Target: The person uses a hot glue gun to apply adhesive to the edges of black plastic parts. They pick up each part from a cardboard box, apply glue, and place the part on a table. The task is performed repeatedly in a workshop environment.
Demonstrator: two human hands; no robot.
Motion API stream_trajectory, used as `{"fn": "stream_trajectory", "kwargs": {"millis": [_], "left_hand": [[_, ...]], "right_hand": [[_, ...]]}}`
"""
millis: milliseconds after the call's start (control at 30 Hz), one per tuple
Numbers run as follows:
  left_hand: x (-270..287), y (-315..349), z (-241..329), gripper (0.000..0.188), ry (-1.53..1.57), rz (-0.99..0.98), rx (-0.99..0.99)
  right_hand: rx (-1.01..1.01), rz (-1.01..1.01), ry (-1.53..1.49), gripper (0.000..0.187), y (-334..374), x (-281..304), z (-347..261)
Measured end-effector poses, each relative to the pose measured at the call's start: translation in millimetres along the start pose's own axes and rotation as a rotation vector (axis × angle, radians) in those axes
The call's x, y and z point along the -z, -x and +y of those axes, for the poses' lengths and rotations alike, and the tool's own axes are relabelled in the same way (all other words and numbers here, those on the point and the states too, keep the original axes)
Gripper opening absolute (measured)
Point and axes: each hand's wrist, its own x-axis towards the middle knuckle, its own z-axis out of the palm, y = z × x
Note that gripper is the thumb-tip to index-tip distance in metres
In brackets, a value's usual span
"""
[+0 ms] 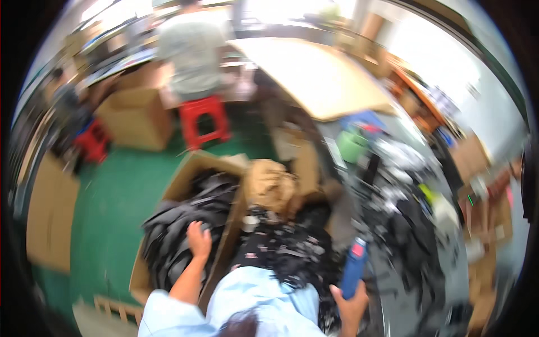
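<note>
My left hand [199,240] reaches over a cardboard box [234,224] filled with black cloth [182,224]. Its fingers are stretched out and seem to hold nothing; blur hides whether they touch the cloth. Near the edge of the grey table [393,312], my right hand [351,306] is closed around the lower end of a blue handheld tool [354,269]. The tool is long and rounded, with a red patch near its upper end, and it tilts slightly to the right. Black scraps [297,247] cover my lap.
Black cloth pieces [415,236], clear plastic [401,157] and a green container [352,145] crowd the table on the right. A brown bundle [269,184] sits beyond my lap. Ahead, a person [193,56] sits on a red stool [203,121]; another person [67,106] is at far left.
</note>
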Motion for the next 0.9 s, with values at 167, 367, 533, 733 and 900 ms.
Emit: {"fn": "stream_trajectory", "kwargs": {"millis": [167,367,533,733,900], "left_hand": [[-3,-1,151,0.033,0.625,-0.404,0.01],[-14,85,258,0.089,0.425,-1.091,-0.834],[-21,89,287,0.073,0.159,-1.088,-0.61],[-81,19,243,0.041,0.348,-0.985,-0.286],[-77,-50,234,0.048,0.406,-0.593,-0.021]], "right_hand": [[0.05,0.034,0.039,0.045,0,11,7],[-0.089,0.257,-0.076,0.044,14,40,39],[-0.201,0.481,-0.129,0.038,23,58,88],[-0.278,0.584,-0.325,0.034,30,69,108],[-0.308,0.634,-0.286,0.034,33,71,125]]}}
